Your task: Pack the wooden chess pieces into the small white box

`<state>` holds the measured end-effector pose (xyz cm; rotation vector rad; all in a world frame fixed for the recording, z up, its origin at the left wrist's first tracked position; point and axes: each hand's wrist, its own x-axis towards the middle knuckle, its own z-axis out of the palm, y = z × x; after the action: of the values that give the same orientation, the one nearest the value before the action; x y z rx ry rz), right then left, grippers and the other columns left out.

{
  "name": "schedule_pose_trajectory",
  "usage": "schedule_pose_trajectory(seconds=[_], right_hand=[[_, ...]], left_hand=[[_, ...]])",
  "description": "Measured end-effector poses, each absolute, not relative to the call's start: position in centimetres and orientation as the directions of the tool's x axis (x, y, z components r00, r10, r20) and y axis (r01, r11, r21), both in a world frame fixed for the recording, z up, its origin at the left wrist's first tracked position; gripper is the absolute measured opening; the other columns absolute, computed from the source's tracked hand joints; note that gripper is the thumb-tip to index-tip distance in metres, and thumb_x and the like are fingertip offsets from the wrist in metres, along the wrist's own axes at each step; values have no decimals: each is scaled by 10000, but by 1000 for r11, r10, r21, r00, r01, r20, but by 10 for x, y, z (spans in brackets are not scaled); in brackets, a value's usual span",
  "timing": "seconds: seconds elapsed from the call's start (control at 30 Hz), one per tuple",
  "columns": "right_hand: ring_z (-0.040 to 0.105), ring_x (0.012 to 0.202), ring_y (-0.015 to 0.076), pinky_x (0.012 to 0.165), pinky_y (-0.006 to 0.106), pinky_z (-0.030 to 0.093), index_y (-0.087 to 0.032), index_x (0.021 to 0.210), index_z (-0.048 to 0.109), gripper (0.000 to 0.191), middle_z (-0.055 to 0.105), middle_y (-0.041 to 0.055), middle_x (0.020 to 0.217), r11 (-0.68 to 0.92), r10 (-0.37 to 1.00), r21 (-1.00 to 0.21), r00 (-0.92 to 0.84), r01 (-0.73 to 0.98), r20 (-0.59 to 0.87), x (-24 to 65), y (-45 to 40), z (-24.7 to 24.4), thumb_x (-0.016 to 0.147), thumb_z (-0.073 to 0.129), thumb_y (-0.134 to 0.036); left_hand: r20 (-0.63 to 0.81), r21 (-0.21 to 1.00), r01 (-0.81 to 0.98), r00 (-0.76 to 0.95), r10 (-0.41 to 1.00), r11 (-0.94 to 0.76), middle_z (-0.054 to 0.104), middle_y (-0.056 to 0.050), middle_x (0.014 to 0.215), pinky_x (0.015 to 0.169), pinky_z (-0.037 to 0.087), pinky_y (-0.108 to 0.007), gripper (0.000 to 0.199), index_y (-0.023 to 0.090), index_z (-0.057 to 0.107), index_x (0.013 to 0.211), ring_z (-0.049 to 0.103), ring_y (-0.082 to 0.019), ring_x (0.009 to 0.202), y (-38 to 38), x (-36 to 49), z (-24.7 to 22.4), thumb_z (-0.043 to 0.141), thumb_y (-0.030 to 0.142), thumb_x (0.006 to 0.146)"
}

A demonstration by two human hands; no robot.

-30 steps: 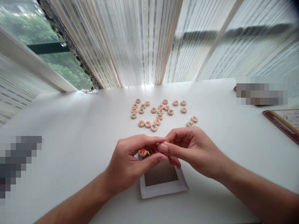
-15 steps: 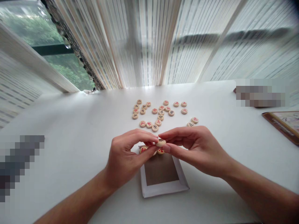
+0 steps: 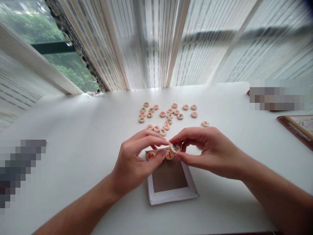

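Observation:
My right hand pinches a round wooden piece with a black character between thumb and fingertips, tilted over the far end of a shallow white box with a brown bottom. My left hand is just left of that piece, thumb and fingers apart, with nothing visible held between them. Inside the box's far end lie a red-marked piece at the left corner, partly behind my left thumb, and another red-marked piece under the held one. The fingers hide part of this row.
Several loose round pieces with red or black characters lie on the white table beyond the box. A brown-edged flat box is at the right. Blurred patches cover items at both sides. Striped curtains hang behind.
The black-marked piece has moved slightly right and tilted, leaving my left fingers while staying in my right hand. The red-marked pieces in the box show more.

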<state>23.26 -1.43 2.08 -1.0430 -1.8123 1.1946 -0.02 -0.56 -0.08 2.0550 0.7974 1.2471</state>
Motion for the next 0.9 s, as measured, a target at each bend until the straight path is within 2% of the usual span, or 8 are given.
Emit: schedule_pose_trajectory(seconds=[0.17,0.27,0.4,0.6,0.73,0.9], right_hand=[[697,767,144,730,268,567,-214,957,812,141,806,-24,873,360,902,-807,-397,469,171,241,-10,25,828,799,-160],[685,753,138,699,265,536,-232,946,807,107,809,-36,876,407,892,-714,-416,570,176,244,-10,24,843,798,-206],[655,718,135,665,267,491,-235,936,788,83,800,-40,861,447,881,-622,-437,642,183,244,-10,23,854,784,-229],[606,671,136,671,276,468,-228,924,759,89,750,-30,830,452,875,-579,-462,679,141,244,-11,24,846,772,-188],[652,769,161,729,297,489,-235,934,768,101,752,12,991,450,868,-576,-485,683,103,244,-11,22,844,777,-189],[703,1021,226,903,341,537,-236,934,758,84,722,63,1231,447,865,-575,-495,685,84,244,-13,15,859,780,-204]], left_hand=[[449,836,195,296,843,-513,763,-35,1066,834,604,-262,232,218,788,1099,715,-155,976,-4,-3,-2,709,63,945],[433,841,209,293,853,-499,767,-30,1056,829,602,-262,206,218,790,1077,717,-156,969,-3,-4,-3,712,81,944],[415,843,232,291,862,-485,767,-28,1051,829,600,-263,183,213,790,1079,720,-158,976,-2,-3,-2,712,107,952],[391,850,249,293,873,-464,774,-27,1051,826,602,-268,172,215,790,1084,726,-161,972,-3,-3,-1,714,128,957],[389,850,252,292,874,-463,777,-27,1058,817,603,-274,170,224,791,1068,726,-169,981,-4,-3,0,715,124,954],[389,847,256,299,872,-466,772,-29,1053,818,605,-268,160,217,789,1069,722,-165,974,-4,-3,1,714,130,957]])
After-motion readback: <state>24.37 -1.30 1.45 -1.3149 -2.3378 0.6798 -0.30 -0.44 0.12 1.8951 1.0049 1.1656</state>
